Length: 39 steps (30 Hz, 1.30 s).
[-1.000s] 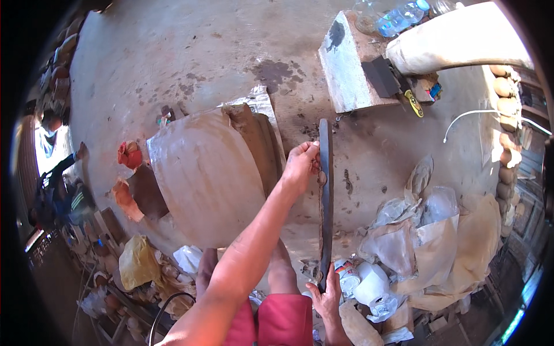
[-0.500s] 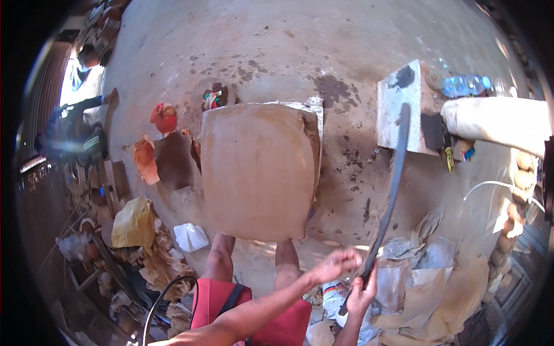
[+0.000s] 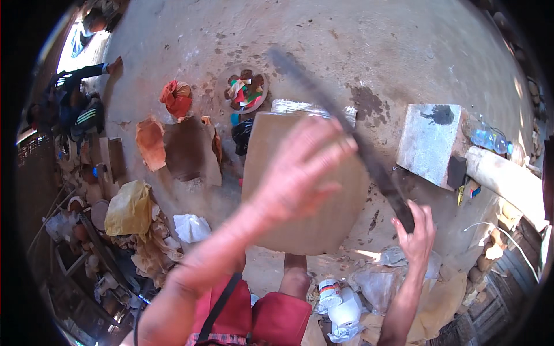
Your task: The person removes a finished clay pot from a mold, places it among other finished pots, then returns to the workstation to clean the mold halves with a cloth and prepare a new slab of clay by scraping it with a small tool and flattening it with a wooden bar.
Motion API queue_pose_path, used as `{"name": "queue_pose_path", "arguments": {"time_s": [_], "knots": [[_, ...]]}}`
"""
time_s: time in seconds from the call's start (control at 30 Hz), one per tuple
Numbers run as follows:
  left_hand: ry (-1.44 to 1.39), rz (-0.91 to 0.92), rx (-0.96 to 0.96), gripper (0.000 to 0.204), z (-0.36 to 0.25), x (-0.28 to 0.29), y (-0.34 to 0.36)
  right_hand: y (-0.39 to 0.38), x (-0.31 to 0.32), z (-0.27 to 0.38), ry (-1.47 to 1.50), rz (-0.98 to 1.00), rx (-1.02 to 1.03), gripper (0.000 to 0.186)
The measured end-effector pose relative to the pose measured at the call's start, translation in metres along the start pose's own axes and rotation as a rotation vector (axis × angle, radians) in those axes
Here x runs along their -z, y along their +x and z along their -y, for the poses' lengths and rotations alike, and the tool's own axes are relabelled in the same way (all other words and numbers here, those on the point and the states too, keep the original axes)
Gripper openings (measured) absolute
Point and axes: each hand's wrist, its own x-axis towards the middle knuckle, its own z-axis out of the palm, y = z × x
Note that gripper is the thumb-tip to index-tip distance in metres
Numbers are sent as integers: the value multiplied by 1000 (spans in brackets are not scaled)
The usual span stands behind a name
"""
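Note:
A long dark, narrow strip (image 3: 378, 164) slants across the middle, its far end smeared by motion. My right hand (image 3: 418, 236) grips its near end, fingers wrapped round it. Blurred over the slab, my left hand (image 3: 300, 167) has its fingers stretched out, the tips close to the strip's middle; whether they touch it I cannot tell. Beneath both lies a broad, smooth brown slab (image 3: 329, 225) with rounded edges, looking like clay, in front of my knees. My left forearm and hand hide part of it. A pale sheet (image 3: 311, 108) shows beyond its far edge.
Left of the slab are a red cloth bundle (image 3: 176, 97) and a brown block (image 3: 183, 153). A round dish (image 3: 224, 95) of scraps sits beyond. At right stand a pale block (image 3: 424, 141), a bottle (image 3: 487, 138) and a white cylinder (image 3: 502, 176). Another person (image 3: 78, 109) is far left.
The strip has swung from upright on the right to a leftward slant over the slab's far edge. Both hands have risen away from my lap, and the left has opened out. The view has shifted.

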Motion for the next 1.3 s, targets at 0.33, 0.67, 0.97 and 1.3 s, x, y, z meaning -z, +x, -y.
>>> {"name": "queue_pose_path", "arguments": {"time_s": [0.33, 0.67, 0.97, 1.3], "knots": [[349, 243, 146, 54, 219, 124, -32, 174, -93, 39, -114, 310, 168, 47], [369, 205, 311, 45, 267, 112, -41, 208, -129, 45, -207, 387, 3, 46], [331, 267, 390, 49, 280, 123, -38, 225, -135, 59, -222, 522, -30, 55], [325, 412, 505, 41, 291, 125, -35, 238, -139, 58, -182, 691, -63, 49]]}}
